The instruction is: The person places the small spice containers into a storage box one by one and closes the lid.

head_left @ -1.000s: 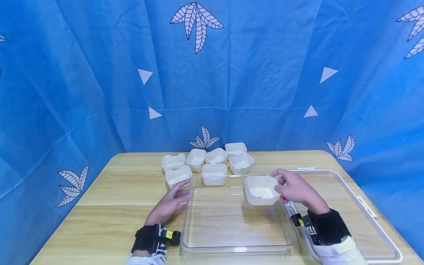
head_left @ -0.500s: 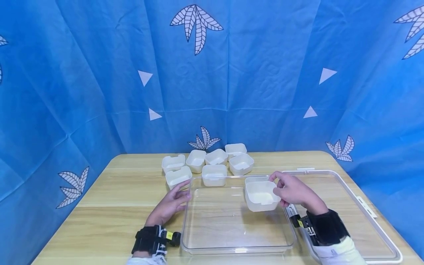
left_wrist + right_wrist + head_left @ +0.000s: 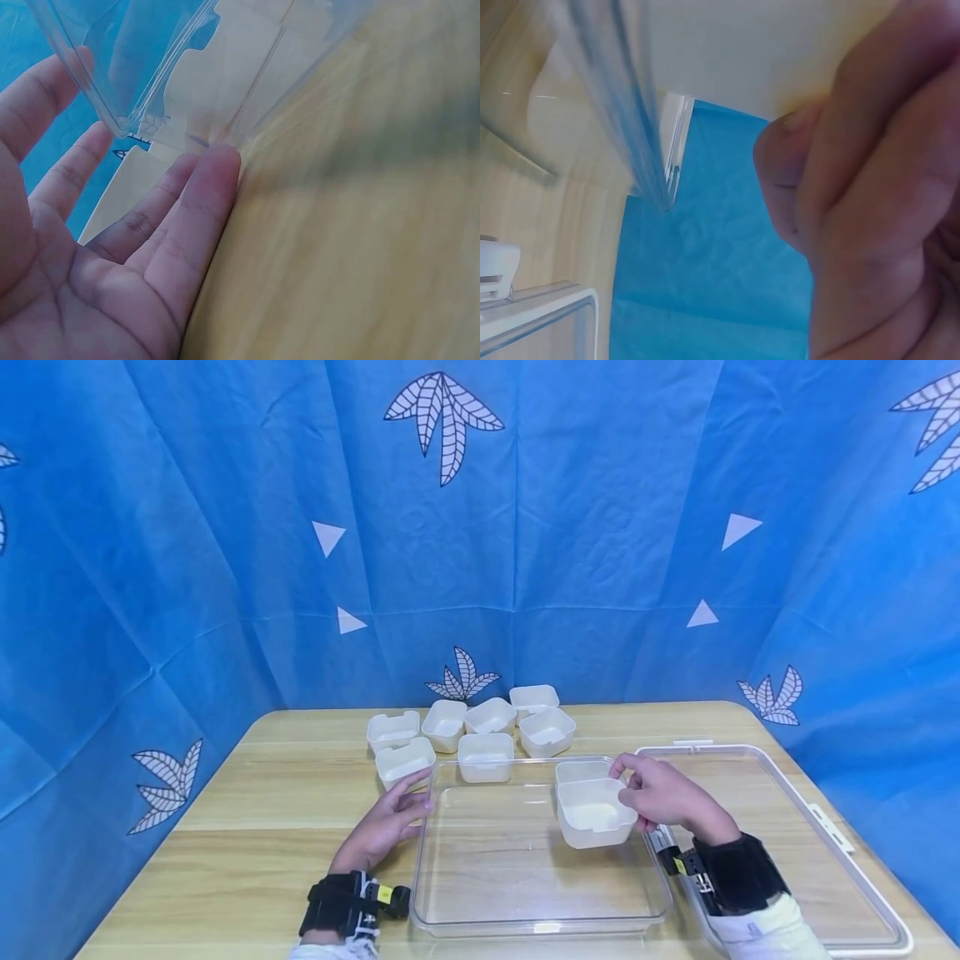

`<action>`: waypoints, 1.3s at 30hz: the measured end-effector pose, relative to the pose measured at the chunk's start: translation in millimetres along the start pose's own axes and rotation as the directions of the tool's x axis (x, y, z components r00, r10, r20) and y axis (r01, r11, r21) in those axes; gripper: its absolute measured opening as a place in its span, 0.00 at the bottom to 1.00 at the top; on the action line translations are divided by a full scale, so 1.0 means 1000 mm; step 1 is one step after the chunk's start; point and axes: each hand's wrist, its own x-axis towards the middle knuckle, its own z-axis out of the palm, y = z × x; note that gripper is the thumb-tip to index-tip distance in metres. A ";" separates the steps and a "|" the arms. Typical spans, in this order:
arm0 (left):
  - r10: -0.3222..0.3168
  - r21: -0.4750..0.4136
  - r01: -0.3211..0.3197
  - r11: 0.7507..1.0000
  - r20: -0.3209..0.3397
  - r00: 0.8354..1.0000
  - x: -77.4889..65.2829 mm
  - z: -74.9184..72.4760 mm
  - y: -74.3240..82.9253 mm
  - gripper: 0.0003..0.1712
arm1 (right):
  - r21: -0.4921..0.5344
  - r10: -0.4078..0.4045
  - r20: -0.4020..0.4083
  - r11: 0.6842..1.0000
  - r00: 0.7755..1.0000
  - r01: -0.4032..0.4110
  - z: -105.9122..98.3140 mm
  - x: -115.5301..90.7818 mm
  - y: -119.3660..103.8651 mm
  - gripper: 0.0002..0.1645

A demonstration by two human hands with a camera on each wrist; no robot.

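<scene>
A large clear plastic bin (image 3: 487, 868) stands on the table in the head view. My right hand (image 3: 663, 793) pinches the right edge of a small white plastic box (image 3: 594, 822) with a notched rim, over the bin's right side. Just behind it, a second white box (image 3: 581, 770) shows in the back right corner, partly hidden by the held one. My left hand (image 3: 386, 827) touches the bin's left wall with extended fingers. In the left wrist view its fingertips (image 3: 217, 161) rest against the clear plastic. The right wrist view shows curled fingers (image 3: 870, 142) against the white box.
Several more white boxes (image 3: 487, 758) stand behind the bin. To the right, a clear lid (image 3: 787, 852) with a white frame (image 3: 753, 750) and side clips (image 3: 828, 828) lies flat on the wooden table (image 3: 225, 860). A blue patterned cloth (image 3: 600, 527) hangs behind.
My right hand has brought the held box toward me and lower, leaving more of the box behind it visible. The left hand and the bin have stayed in place.
</scene>
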 end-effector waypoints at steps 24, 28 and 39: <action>-0.005 0.025 0.005 1.000 -0.018 1.000 -0.001 -0.003 -0.002 0.33 | -0.027 0.010 0.060 1.000 0.998 -0.009 0.004 0.003 0.006 0.11; -0.010 0.023 0.011 1.000 -0.027 1.000 -0.001 -0.003 -0.001 0.32 | -0.026 0.005 0.071 1.000 0.997 -0.003 0.005 0.002 0.005 0.11; -0.013 0.007 0.013 1.000 -0.014 1.000 0.001 -0.001 -0.002 0.33 | -0.069 0.013 0.077 0.998 0.997 -0.008 0.004 0.003 0.009 0.10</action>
